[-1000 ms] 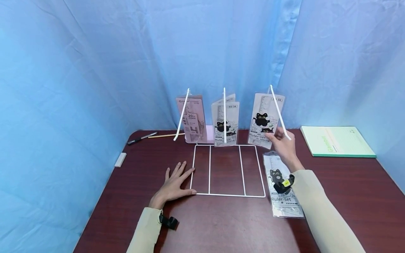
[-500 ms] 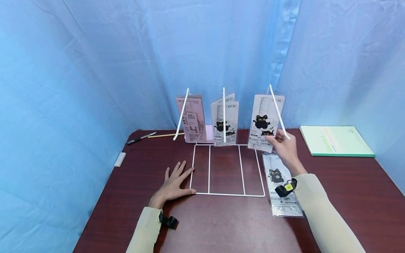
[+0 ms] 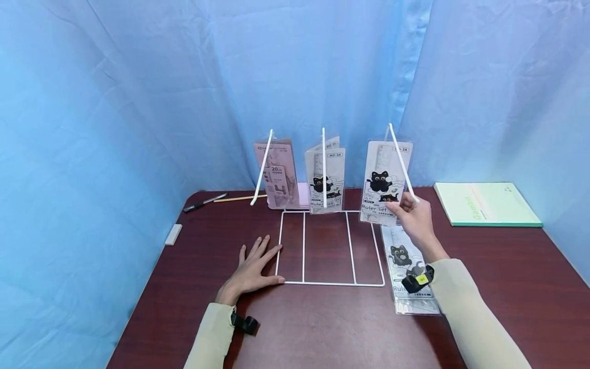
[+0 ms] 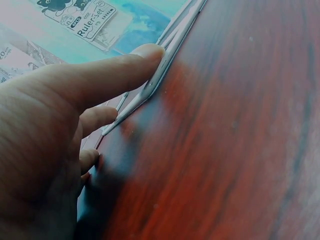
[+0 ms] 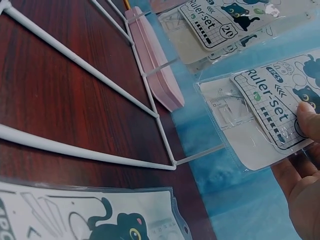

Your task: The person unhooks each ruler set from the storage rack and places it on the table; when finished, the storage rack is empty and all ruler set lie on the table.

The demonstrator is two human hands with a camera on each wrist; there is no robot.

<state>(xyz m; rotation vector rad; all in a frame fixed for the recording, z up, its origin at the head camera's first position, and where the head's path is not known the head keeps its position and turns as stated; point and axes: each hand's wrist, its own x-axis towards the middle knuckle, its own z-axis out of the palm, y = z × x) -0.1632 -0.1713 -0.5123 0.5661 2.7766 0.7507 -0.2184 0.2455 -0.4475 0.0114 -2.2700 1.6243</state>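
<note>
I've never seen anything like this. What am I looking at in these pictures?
There's no robot here: just a person's two bare hands. The wide picture comes from a camera on the person's head; the two close ones from wrist cameras. The left hand touches the base of a white wire stand. The right hand pinches a Ruler-set packet at the stand's right prong. A pink packet and pale packets hang from the other prongs. On the dark red table lie another Ruler-set packet, a green notebook, a pen, a yellow pencil and a small white block.
</note>
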